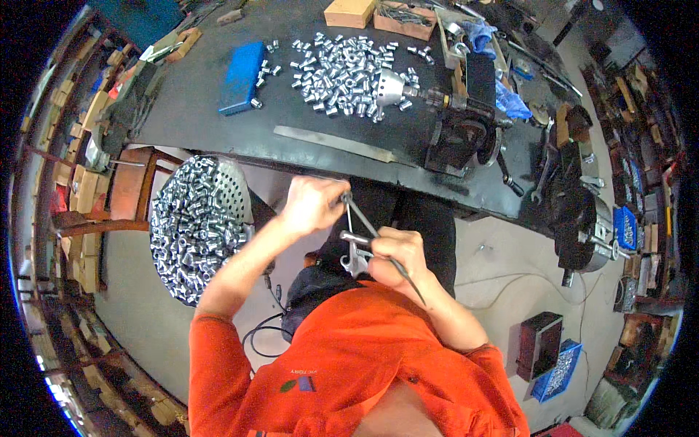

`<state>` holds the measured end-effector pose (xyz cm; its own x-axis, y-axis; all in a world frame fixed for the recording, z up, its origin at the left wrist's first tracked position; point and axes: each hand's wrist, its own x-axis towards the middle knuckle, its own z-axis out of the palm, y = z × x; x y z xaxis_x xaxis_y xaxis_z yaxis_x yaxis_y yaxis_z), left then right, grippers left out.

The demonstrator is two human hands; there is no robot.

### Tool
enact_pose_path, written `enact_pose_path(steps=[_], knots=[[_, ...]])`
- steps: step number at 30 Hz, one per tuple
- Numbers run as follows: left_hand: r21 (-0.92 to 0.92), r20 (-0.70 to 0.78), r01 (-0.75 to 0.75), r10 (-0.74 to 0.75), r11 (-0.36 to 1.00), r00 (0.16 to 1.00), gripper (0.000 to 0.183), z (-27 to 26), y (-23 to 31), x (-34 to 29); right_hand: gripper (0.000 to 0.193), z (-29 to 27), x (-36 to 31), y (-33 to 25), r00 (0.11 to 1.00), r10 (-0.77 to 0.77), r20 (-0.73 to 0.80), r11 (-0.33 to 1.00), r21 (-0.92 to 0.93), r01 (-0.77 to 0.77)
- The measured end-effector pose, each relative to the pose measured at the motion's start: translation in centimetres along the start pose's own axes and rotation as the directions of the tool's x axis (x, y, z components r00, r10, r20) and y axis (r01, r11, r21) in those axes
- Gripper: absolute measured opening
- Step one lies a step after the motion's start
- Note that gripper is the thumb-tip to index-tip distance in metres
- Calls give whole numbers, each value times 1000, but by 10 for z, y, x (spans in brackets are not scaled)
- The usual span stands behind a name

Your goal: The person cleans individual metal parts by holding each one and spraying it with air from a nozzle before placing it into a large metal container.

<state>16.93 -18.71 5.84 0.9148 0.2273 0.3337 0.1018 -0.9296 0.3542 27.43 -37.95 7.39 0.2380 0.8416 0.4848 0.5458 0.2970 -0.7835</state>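
Across the top of the view: black flat-topped desk [196,120], front edge running crosswise just beyond the hands. Left of the lap, round perforated metal bowl [234,188] heaped with shiny silver metal sleeves [191,233]. On the desk, right side: dark cast-metal clamping machine [462,135]; further left, loose pile of silver metal sleeves [338,69], with blue rectangular box [242,76] beside it. Flat grey metal bar [335,144] lies along the front edge. Left hand [312,204] is just short of that edge, fingers curled closed at the far end of the long thin grey metal rod [363,219]; contact with the edge, can't tell. Right hand [399,255], lower and nearer the body, has fingers wrapped around the rod's middle. Key relation: rod's long axis slants from far left to near right, bridging both hands, near end passing over the right wrist. Short grey metal wrench-like tool [354,264] sits between the hands, nearer the right, just left of its fingers, axis roughly toward the body; can't tell whether they grip it. Room: desk edge limits travel forward, bowl limits the left elbow side; more space back over the lap and rightward above the grey floor [495,255].
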Motion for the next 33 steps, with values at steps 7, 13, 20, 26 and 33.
enact_pose_path(steps=[7,13,20,26,33], knots=[[-109,-257,269,-288,957,922,37,-12,-94,128,21,-23,-2,-4,988,14,-151,999,-37,-20],[-723,86,296,-344,624,935,31,-37,-41,99,21,-15,-15,18,978,147,-145,988,-18,-151],[-961,274,253,-255,-111,927,34,-11,38,22,21,7,-12,31,939,322,-119,944,116,-309],[-903,257,100,-339,-417,905,20,1,67,24,29,21,-15,36,863,505,-32,776,455,-437],[-875,199,-21,-399,-484,895,14,-36,58,17,27,5,-17,26,808,576,125,605,599,-524]])
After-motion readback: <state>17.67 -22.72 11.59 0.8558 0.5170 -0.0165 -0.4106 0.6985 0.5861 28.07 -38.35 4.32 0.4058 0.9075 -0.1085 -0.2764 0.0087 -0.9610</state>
